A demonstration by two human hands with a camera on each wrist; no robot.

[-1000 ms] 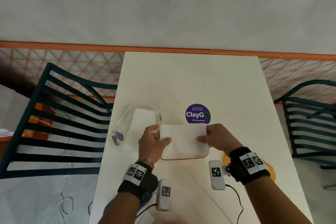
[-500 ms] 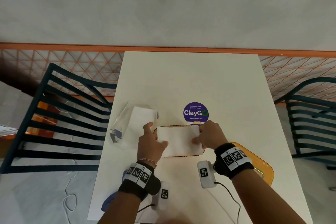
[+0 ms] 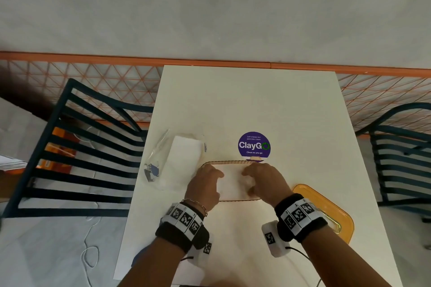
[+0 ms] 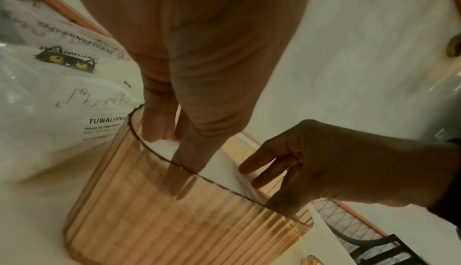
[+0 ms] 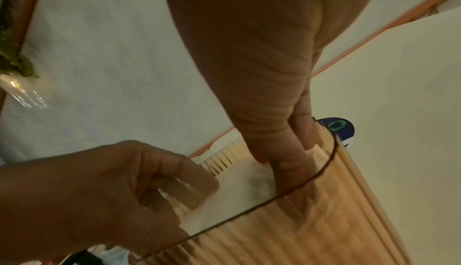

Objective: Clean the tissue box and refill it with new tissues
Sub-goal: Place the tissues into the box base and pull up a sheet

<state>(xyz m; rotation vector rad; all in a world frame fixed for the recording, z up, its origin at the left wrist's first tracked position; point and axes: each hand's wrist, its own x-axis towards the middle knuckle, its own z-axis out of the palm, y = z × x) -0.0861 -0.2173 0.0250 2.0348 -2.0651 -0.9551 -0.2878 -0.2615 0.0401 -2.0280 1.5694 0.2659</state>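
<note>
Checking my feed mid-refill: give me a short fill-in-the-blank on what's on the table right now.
1. Both hands press the white tissues down into the ribbed ____ box.
2. The round sticker on the table reads ____.
3. The orange lid lies beside the person's ____ wrist.

Missing: amber; ClayGo; right

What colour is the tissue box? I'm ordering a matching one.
Translucent amber tissue box with ribbed walls; left wrist view.

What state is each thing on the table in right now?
Tissue box: open, upright.
Tissue stack: inside the box, pressed down.
Left hand: fingers reaching into the box onto the stack.
Right hand: fingers reaching into the box onto the stack.
Tissue pack: lying beside the box.
Lid: off, on the table.
</note>
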